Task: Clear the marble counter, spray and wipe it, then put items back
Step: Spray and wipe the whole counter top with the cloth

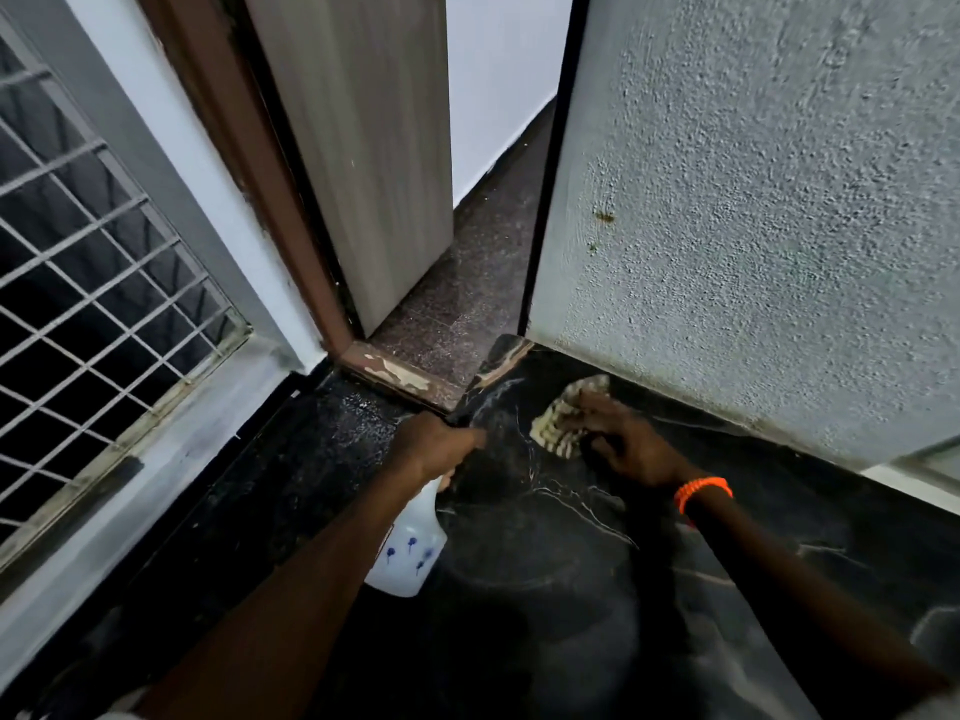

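The black marble counter [545, 589] with thin white veins fills the lower half of the view. My left hand [434, 444] grips the dark trigger head of a white spray bottle [410, 553] with small blue flower marks; the bottle hangs below my forearm, nozzle pointing toward the far corner. My right hand [623, 444], with an orange band on the wrist, presses a striped pale cloth [563, 418] flat on the marble near the rough wall. Fine wet droplets show on the marble by the corner.
A rough grey-blue wall [753, 226] bounds the counter on the right. A brown door frame [249, 163] and a grey door panel [374, 158] stand at the far corner, with a speckled sill behind. A barred window [88, 283] with a grimy ledge runs along the left.
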